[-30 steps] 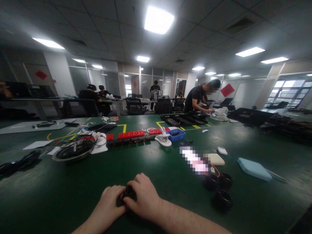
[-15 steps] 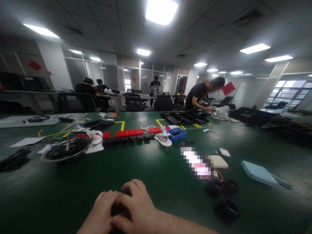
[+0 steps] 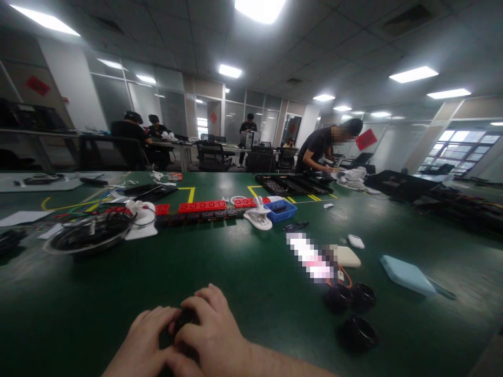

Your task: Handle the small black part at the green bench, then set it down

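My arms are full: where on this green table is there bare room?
Free: between the right hand and the red blocks; rightward from that hand to the black rings.
Crowded: around the metal bowl, and from the red blocks to the blue bin.

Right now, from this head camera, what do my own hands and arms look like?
Your left hand and right hand are bare, with no gloves, rings or watch visible. No sleeve shows on the right forearm; the left one is mostly out of frame.
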Tool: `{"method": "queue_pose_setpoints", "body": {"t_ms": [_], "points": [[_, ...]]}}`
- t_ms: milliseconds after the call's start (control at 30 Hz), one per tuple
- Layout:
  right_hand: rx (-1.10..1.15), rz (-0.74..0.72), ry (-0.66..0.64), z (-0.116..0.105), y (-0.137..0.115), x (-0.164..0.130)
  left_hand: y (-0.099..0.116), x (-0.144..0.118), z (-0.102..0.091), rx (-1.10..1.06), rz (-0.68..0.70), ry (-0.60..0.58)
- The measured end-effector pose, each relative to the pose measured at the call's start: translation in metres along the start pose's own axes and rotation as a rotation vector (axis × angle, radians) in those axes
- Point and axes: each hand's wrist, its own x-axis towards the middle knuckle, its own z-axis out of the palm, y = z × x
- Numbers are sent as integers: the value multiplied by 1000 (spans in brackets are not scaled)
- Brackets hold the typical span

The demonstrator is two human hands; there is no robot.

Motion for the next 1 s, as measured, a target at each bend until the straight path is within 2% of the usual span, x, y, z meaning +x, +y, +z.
{"method": "queue_pose_setpoints", "body": {"t_ms": [333,700,1000], "points": [[-49,35,-1,-9,-2,0,9,0,-5,64,6,-6],[-85,189,-21,-8,5,1,14,-1,-9,40,63,24],[-83,213,-61,-8,7,4,17,-3,-11,68,56,-21]]}}
